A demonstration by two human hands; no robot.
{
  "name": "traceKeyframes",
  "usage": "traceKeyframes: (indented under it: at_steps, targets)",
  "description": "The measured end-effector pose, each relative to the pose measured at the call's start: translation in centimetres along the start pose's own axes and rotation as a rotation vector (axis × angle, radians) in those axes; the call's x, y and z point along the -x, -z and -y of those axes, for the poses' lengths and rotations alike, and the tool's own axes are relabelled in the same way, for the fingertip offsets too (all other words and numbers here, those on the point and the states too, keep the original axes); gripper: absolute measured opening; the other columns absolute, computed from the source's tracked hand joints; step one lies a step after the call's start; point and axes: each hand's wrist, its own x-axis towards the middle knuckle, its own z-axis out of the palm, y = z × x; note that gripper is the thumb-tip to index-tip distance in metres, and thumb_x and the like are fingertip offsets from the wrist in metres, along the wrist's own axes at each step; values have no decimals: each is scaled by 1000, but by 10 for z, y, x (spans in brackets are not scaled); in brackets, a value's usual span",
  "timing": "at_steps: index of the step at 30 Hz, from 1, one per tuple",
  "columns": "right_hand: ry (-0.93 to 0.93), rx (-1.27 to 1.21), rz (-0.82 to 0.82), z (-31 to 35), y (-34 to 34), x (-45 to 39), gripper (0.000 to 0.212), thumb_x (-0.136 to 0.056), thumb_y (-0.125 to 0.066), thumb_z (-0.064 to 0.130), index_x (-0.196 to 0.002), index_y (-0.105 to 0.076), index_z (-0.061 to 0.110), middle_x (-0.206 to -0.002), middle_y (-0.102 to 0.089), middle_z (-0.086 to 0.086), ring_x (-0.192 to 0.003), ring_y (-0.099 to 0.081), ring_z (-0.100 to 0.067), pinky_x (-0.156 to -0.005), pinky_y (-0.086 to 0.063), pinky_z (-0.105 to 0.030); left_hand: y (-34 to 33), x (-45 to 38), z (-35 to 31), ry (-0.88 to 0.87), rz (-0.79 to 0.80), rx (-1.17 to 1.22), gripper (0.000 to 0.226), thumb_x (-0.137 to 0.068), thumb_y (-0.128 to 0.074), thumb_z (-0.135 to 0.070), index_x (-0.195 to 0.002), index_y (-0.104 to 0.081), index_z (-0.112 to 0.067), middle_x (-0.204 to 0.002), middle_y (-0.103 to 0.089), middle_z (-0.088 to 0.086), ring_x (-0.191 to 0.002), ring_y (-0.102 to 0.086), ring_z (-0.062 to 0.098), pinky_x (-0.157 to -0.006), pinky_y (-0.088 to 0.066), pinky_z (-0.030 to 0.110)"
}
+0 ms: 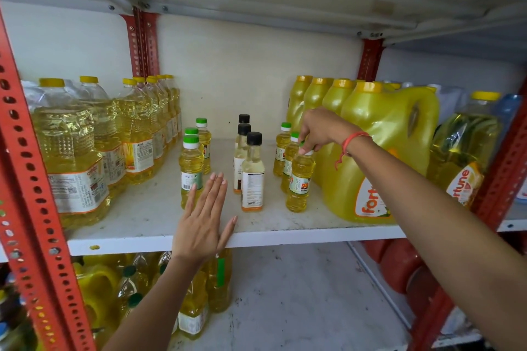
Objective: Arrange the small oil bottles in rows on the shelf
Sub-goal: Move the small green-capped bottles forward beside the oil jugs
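Note:
Small oil bottles stand in three short rows on the white shelf [285,232]. The left row has green-capped yellow bottles, its front one [191,168] partly behind my left hand [204,222], which is flat and open at the shelf's front edge. Black-capped bottles form the middle row, with the nearest one [252,172] in front. The right row is green-capped; my right hand [320,129] grips the cap of its front bottle [301,182], which stands on the shelf.
Large clear oil bottles [71,151] fill the shelf's left side. Big yellow jugs [379,157] crowd the right, close to the right row. Red perforated uprights [25,179] frame the rack. More bottles stand on the lower shelf [299,293].

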Motion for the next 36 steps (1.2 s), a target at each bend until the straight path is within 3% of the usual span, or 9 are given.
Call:
traceKeyframes:
  at_steps: [2,8,12,17,22,26,29,33,36]
  targets:
    - [13,13,7,0,2,9,37,-74,-81,19,-107,-75,6,-98,-78,-12,-85,-76,-27,-91,-55,-29,0,0,0,0,-3,1,76,-102,-21,-55,-156,-27,-1,-164,-25,16,-155,-7,22,-125,6,42]
    - [23,18,8,0,7,32,34,-73,-82,20,-104,-77,5,-97,-78,-12,-85,-76,-27,-91,-55,-30,1,0,-1,1,10,7,76,-103,-21,-54,-156,-27,-1,-164,-24,16,-155,-5,22,-125,5,42]
    - [28,35,0,-1,8,41,33,-73,-82,21,-101,-77,5,-94,-79,-12,-74,-76,-24,-90,-56,-30,2,1,-1,4,19,18,75,-103,-18,-55,-156,-27,-1,-164,-24,16,-155,-7,22,-125,5,42]
    - [20,44,-27,-1,8,44,34,-72,-82,21,-101,-77,5,-92,-79,-11,-47,-58,-6,-90,-56,-31,3,0,-1,7,23,12,75,-103,-18,-54,-156,-28,-1,-164,-25,16,-154,-9,23,-125,5,42]
    - [4,52,-16,1,10,48,35,-72,-83,21,-103,-76,4,-95,-78,-11,-70,-74,-23,-89,-57,-32,1,0,0,7,27,6,75,-103,-20,-54,-156,-27,-1,-164,-24,16,-154,-6,23,-125,6,42]
    - [-8,26,-30,-1,9,46,34,-70,-84,19,-101,-77,4,-91,-78,-11,-57,-65,-6,-86,-58,-32,1,0,0,4,17,9,75,-103,-19,-54,-156,-27,-1,-164,-24,16,-154,-9,24,-125,5,42]
    - [-21,18,-31,-2,8,43,34,-70,-84,19,-100,-77,5,-88,-77,-9,-49,-60,-8,-81,-56,-29,1,0,-1,3,17,9,76,-103,-18,-54,-155,-28,0,-163,-25,16,-154,-10,24,-125,5,42]
    - [-33,-1,-24,-5,7,39,34,-69,-84,20,-99,-77,7,-92,-78,-9,-47,-58,-9,-73,-50,-15,0,1,0,6,28,5,75,-103,-20,-54,-156,-27,-1,-164,-25,16,-154,-9,24,-125,5,42]
    - [-39,-14,-21,-5,6,38,34,-70,-84,20,-101,-77,7,-92,-78,-9,-48,-59,-10,-80,-56,-29,1,1,0,5,37,17,75,-103,-20,-53,-156,-27,-1,-164,-25,16,-154,-12,24,-125,4,42]
